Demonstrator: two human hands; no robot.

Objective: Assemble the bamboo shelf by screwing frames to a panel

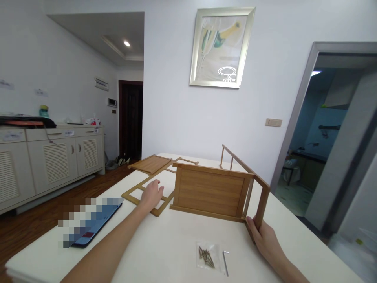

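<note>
My right hand [265, 237] is wrapped round the lower end of an upright wooden side frame [261, 200] at the right of the table. A wooden panel [210, 190] with rails along its top and bottom stands on edge against that frame. Over a flat wooden frame with crossbars [134, 195], left of the panel, my left hand [152, 195] hovers or rests with its fingers apart; I cannot tell whether it touches the frame. A clear bag of screws [207, 255] lies at the front, with a hex key [225, 263] beside it.
All of this lies on a white table [165, 247]. Farther back are another wooden panel [150, 164] and a thin slatted piece [187, 160]. A blue phone-like object [97, 224], partly pixelated, is at the left. A white cabinet [59, 151] stands beyond.
</note>
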